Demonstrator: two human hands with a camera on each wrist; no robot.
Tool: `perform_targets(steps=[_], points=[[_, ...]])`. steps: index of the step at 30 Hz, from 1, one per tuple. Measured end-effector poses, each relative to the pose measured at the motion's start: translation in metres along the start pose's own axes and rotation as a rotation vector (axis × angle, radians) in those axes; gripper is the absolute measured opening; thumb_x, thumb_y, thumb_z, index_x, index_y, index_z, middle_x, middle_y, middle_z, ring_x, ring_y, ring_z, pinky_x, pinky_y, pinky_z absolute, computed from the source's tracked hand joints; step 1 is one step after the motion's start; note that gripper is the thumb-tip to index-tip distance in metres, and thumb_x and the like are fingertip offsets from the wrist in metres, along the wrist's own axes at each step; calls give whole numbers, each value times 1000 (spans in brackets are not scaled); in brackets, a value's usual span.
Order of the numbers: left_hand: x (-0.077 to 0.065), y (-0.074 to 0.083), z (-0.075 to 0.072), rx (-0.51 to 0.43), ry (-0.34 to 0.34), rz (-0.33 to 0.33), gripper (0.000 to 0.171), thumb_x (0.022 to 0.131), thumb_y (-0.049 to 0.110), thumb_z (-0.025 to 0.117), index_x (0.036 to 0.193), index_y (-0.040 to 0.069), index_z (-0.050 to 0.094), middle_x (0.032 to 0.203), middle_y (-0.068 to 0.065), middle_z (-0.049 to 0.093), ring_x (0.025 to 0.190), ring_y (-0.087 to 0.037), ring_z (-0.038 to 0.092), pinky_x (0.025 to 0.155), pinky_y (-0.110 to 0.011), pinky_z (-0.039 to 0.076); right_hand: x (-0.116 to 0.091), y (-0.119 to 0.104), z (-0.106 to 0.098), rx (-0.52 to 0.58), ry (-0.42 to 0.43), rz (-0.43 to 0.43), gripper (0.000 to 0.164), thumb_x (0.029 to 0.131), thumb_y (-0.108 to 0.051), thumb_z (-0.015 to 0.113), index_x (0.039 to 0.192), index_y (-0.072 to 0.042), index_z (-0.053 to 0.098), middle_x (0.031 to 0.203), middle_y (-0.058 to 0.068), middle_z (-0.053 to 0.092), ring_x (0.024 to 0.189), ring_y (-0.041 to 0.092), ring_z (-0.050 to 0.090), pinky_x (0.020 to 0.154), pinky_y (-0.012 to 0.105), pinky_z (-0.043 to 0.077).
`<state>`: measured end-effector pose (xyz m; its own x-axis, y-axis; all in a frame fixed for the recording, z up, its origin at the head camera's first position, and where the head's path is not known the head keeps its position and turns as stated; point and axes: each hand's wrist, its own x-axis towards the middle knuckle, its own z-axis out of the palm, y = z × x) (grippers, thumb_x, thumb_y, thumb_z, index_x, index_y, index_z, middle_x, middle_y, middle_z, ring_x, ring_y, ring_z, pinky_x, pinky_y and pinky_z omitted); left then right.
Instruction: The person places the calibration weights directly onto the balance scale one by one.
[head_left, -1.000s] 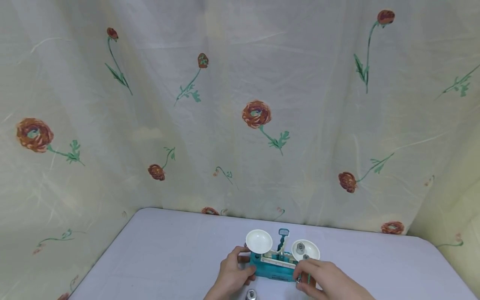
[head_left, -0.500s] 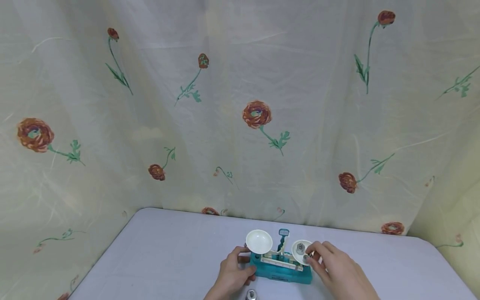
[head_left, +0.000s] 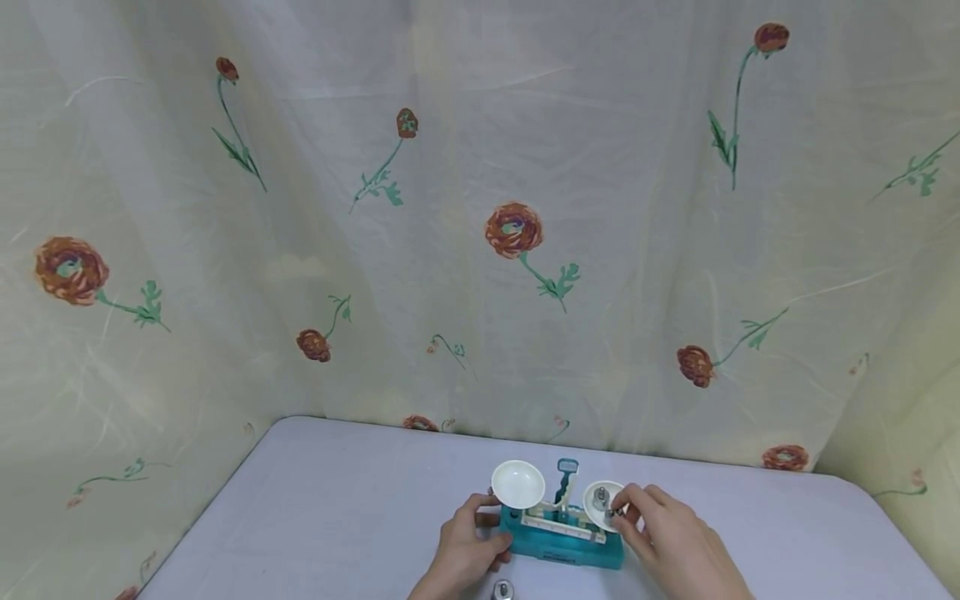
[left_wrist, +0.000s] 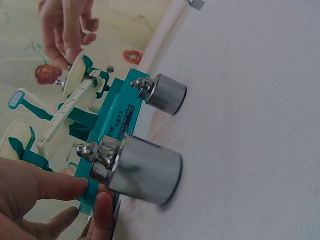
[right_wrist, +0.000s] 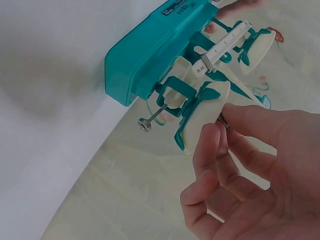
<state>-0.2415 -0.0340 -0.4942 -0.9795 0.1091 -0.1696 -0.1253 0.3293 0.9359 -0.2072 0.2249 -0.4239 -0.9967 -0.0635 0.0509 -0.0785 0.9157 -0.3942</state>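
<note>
A teal balance scale (head_left: 562,547) with two white pans stands on the table. My left hand (head_left: 465,542) grips the left end of its base, below the left pan (head_left: 518,484), which holds nothing. Over the right pan (head_left: 591,507) is my right hand (head_left: 678,537), thumb and fingertips pinching a small metal weight (right_wrist: 224,121), mostly hidden by the fingers. A larger silver weight (head_left: 601,497) stands in that pan. In the left wrist view, a big knobbed weight (left_wrist: 145,170) and a smaller one (left_wrist: 169,93) stand on the table before the base.
Another metal weight (left_wrist: 196,4) shows at the top edge of the left wrist view. The scale's pointer post (head_left: 566,479) rises between the pans. A flowered curtain (head_left: 450,250) hangs behind the white table (head_left: 337,517).
My right hand has risen from the front right corner of the base to the right pan, then stayed there. The left hand has kept its grip on the base.
</note>
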Motion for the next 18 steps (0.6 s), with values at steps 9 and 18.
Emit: perform_targets(steps=[9, 18], points=[[1, 1, 0, -13, 6, -7, 49, 95, 3, 76, 142, 4, 59, 117, -15, 73, 67, -10, 71, 59, -25, 59, 4, -2, 0, -29, 4, 28, 15, 101, -21, 76, 114, -17, 69, 97, -1, 65, 80, 15, 55, 69, 34, 51], [2, 0, 0, -8, 17, -14, 49, 95, 3, 76, 141, 4, 60, 117, -16, 73, 66, -10, 71, 58, -24, 58, 6, -3, 2, -45, -18, 34, 13, 102, -22, 74, 112, -17, 68, 96, -1, 65, 79, 15, 55, 68, 36, 53]])
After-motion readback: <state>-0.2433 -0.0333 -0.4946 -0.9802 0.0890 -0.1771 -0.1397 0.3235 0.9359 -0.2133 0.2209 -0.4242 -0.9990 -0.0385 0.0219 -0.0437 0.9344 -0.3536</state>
